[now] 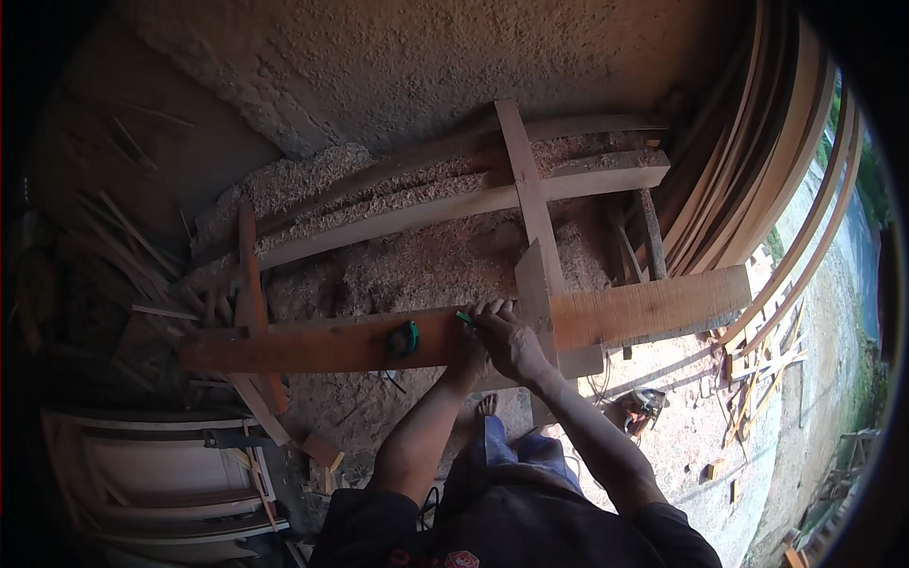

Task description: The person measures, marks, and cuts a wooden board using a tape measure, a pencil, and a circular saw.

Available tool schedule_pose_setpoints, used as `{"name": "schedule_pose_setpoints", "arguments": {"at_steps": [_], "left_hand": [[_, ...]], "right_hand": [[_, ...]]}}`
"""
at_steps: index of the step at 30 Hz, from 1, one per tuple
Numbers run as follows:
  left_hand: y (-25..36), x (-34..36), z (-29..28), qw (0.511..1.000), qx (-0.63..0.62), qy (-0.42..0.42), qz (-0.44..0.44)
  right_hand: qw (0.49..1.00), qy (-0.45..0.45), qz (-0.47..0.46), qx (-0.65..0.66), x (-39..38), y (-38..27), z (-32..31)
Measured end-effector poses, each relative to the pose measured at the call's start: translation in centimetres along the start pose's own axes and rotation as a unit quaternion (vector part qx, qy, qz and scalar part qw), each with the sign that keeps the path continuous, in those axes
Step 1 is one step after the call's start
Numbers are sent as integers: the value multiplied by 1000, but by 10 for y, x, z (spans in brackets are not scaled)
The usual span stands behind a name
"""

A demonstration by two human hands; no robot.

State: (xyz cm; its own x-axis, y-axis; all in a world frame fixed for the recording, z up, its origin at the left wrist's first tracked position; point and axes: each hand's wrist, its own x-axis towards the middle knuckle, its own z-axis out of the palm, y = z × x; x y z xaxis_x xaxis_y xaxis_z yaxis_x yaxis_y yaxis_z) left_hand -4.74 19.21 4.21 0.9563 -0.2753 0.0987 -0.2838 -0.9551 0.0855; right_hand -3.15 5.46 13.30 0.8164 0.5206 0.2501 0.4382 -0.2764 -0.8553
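Note:
A long reddish-brown plank (653, 308) lies crosswise in front of me, and both my hands are together over its middle. My right hand (511, 343) is closed, with a short green stick-like piece (463, 318) poking out at its fingers; its exact kind is too small to tell. My left hand (472, 354) is close against the right one, low at the plank's near edge, its fingers mostly hidden. On the plank just left of my hands rests a teal and black tape measure (402, 339).
An upright-running crosspiece (523, 175) and a long pale beam (407, 216) lie beyond, among wood shavings (294, 185). Tall boards (757, 161) lean at the right. A power tool (645, 405) sits on the floor at right. Framed panels (161, 464) and a handsaw (237, 438) are at lower left.

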Motion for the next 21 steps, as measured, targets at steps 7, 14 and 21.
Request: {"name": "schedule_pose_setpoints", "arguments": {"at_steps": [7,14,21], "left_hand": [[9,0,-11,992,-118,-36,-37],[-6,-6,-12,988,-148,-15,-30],[-1,1,-15,981,-189,-28,-24]], "right_hand": [[996,49,59,-51,92,62,-10],[965,51,23,-256,247,123,-6],[892,201,314,-256,331,245,50]]}}
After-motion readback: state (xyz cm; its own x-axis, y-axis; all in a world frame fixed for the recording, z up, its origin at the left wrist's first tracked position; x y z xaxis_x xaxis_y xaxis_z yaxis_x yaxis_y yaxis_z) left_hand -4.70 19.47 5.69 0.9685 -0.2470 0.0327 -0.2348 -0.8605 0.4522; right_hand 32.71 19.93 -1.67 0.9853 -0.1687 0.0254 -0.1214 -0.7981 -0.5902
